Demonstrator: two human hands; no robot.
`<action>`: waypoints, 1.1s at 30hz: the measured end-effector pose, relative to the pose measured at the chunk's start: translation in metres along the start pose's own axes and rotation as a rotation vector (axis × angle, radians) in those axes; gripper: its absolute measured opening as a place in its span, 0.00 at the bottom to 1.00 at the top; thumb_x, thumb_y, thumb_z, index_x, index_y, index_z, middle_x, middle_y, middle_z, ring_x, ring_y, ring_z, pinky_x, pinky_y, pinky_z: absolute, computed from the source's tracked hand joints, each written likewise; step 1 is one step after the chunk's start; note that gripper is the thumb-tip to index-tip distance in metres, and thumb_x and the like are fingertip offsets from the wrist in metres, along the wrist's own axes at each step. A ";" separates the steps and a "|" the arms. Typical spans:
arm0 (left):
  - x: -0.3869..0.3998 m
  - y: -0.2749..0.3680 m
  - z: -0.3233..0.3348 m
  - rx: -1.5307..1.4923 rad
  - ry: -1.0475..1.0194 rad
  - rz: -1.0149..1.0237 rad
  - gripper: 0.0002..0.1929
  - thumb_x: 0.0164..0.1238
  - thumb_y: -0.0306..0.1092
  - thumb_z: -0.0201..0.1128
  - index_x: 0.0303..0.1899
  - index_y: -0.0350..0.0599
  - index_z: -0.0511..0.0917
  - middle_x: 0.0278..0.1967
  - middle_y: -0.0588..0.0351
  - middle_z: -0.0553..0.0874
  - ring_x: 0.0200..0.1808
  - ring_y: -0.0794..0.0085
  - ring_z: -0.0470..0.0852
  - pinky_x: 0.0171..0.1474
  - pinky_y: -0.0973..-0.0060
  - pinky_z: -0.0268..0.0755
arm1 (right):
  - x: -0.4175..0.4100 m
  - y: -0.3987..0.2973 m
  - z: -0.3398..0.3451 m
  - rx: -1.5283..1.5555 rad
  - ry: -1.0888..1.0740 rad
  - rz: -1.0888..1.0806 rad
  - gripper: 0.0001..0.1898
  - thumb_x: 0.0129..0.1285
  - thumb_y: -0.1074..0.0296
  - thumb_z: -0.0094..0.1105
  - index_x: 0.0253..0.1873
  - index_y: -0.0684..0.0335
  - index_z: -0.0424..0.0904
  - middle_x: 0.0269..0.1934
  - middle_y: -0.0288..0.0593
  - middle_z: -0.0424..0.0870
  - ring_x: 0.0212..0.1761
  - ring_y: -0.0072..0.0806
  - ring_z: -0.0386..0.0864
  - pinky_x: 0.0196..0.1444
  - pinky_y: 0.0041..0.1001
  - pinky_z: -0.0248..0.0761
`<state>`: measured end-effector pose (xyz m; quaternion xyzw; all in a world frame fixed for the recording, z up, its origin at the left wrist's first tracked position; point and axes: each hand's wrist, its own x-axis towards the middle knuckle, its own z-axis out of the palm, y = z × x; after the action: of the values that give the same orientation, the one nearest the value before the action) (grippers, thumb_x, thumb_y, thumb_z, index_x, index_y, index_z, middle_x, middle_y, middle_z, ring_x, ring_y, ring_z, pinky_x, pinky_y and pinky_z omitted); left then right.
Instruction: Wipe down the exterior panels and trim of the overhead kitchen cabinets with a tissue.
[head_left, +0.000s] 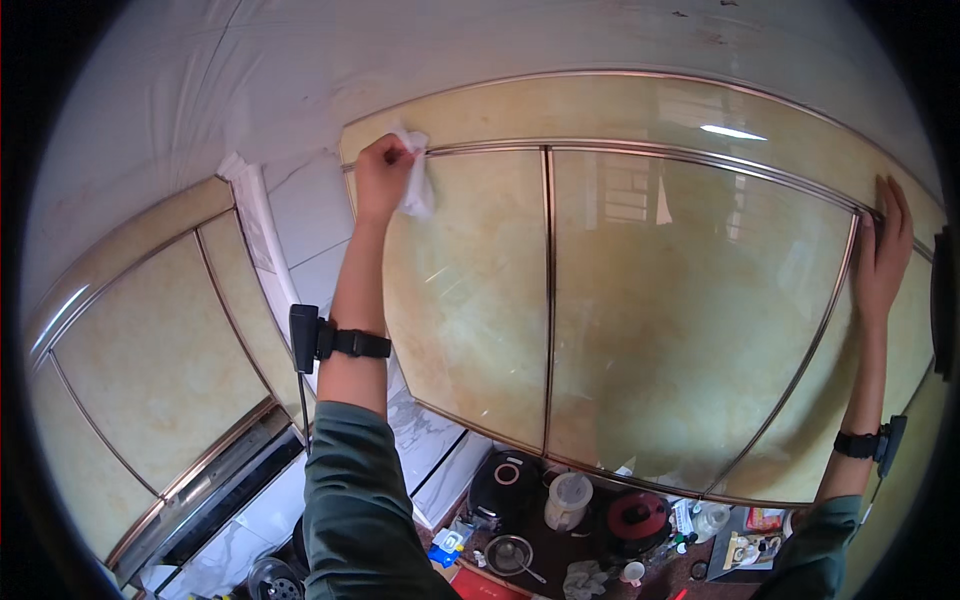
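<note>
Near the upper left corner of the yellow glossy wall cabinet (480, 300), my left hand (384, 176) grips a white cloth or wipe (417, 180). The cloth touches the metal trim (480, 147) that runs along the top of the cabinet doors. Far to the right, my right hand (887, 247) lies against the cabinet front with its fingers spread and pointing up, close to the corner of a door frame. It holds nothing. Both arms are raised, with a black strapped device on each forearm.
Below the cabinet, a counter holds a black rice cooker (504, 487), a lidded plastic container (568, 499), a red-lidded pot (637, 521), a strainer (508, 555) and a white cup (632, 573). Another yellow cabinet (161, 315) with a range hood (217, 472) stands at left.
</note>
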<state>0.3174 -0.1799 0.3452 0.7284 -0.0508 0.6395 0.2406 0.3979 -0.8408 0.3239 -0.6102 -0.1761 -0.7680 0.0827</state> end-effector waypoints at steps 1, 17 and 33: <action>0.002 -0.010 -0.007 0.093 0.071 -0.012 0.07 0.58 0.27 0.71 0.31 0.35 0.80 0.23 0.53 0.84 0.25 0.73 0.79 0.34 0.72 0.72 | 0.000 0.001 -0.001 -0.001 0.001 -0.002 0.22 0.75 0.62 0.48 0.70 0.59 0.70 0.71 0.49 0.68 0.72 0.45 0.66 0.73 0.38 0.57; -0.004 -0.074 -0.038 0.373 0.395 -0.098 0.04 0.58 0.23 0.66 0.35 0.35 0.83 0.30 0.41 0.86 0.31 0.50 0.85 0.38 0.64 0.75 | -0.001 0.005 0.003 -0.024 -0.017 0.002 0.22 0.76 0.61 0.47 0.71 0.58 0.69 0.71 0.49 0.68 0.74 0.44 0.65 0.74 0.39 0.57; -0.055 0.133 0.086 -0.120 0.174 0.391 0.05 0.56 0.16 0.64 0.35 0.33 0.80 0.35 0.45 0.83 0.34 0.53 0.84 0.39 0.67 0.77 | -0.001 0.006 0.003 -0.025 -0.015 0.000 0.22 0.75 0.61 0.47 0.71 0.59 0.70 0.71 0.49 0.68 0.73 0.45 0.66 0.73 0.39 0.57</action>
<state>0.3349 -0.3458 0.3247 0.6310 -0.2081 0.7303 0.1585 0.4026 -0.8455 0.3248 -0.6168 -0.1670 -0.7656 0.0738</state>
